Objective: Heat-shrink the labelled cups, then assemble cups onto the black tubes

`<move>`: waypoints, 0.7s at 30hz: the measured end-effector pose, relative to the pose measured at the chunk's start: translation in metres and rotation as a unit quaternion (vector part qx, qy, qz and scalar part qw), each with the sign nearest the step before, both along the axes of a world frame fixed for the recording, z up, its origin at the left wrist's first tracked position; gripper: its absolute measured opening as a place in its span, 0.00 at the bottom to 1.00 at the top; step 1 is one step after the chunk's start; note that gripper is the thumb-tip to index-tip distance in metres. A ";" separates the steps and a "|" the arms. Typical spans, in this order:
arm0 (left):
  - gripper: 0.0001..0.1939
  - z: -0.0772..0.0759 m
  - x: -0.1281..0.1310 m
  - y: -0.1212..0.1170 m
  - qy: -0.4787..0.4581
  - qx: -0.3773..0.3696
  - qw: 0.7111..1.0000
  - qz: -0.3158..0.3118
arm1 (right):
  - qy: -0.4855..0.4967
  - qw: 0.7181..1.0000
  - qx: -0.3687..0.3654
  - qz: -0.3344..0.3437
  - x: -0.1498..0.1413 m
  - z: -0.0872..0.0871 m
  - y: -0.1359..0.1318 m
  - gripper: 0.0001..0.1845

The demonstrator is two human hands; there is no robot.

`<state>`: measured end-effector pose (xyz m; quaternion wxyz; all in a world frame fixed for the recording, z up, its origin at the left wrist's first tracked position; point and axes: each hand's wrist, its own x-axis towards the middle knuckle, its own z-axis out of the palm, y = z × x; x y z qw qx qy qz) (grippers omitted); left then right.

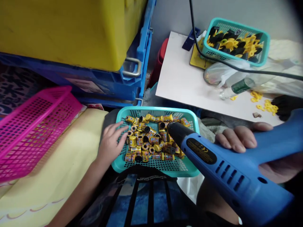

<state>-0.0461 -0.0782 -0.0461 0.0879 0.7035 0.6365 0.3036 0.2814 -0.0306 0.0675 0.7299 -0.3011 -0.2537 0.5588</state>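
A turquoise plastic basket (189, 168) rests on my lap, holding many small yellow printed cylinders (142, 138) with dark open ends, lying in all directions. My left hand (112, 142) is at the basket's left side, fingers spread over the rim and touching or nearly touching the nearest cylinders; nothing is in its grasp. Wrapped around the handle of a blue heat gun (227, 167) is my right hand (246, 138). The gun's black nozzle (177, 130) points down at the cylinders on the basket's right side, close above them.
On the left stand a pink basket (38, 126) and blue crates (101, 83) under a yellow bin (71, 31). A white table (180, 75) at the right bears another turquoise basket (236, 58) of yellow and black parts, plus a bottle (241, 86). A black cable (236, 67) crosses above.
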 end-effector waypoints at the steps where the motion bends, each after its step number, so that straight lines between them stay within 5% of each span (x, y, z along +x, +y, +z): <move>1: 0.14 0.000 -0.003 0.002 -0.004 0.006 0.999 0.042 | 0.003 1.000 -0.008 0.000 0.003 0.002 -0.001 0.27; 4: 0.21 -0.002 -0.011 0.008 -0.054 -0.042 0.987 0.144 | 0.002 0.999 -0.038 0.001 0.009 0.005 -0.006 0.27; 8: 0.30 -0.010 -0.017 0.010 -0.130 -0.166 0.960 0.182 | -0.013 0.999 -0.049 0.013 0.014 0.002 -0.010 0.28; 13: 0.29 -0.013 -0.017 0.007 -0.107 -0.092 0.977 0.160 | -0.047 0.994 -0.035 0.087 0.022 -0.004 -0.010 0.27; 17: 0.15 0.005 0.006 0.011 -0.008 0.022 0.998 0.062 | -0.028 0.993 -0.065 0.096 0.025 -0.010 -0.006 0.30; 21: 0.16 0.010 0.055 0.020 0.011 -0.004 0.981 -0.192 | -0.029 0.987 -0.029 0.152 0.022 -0.009 -0.005 0.28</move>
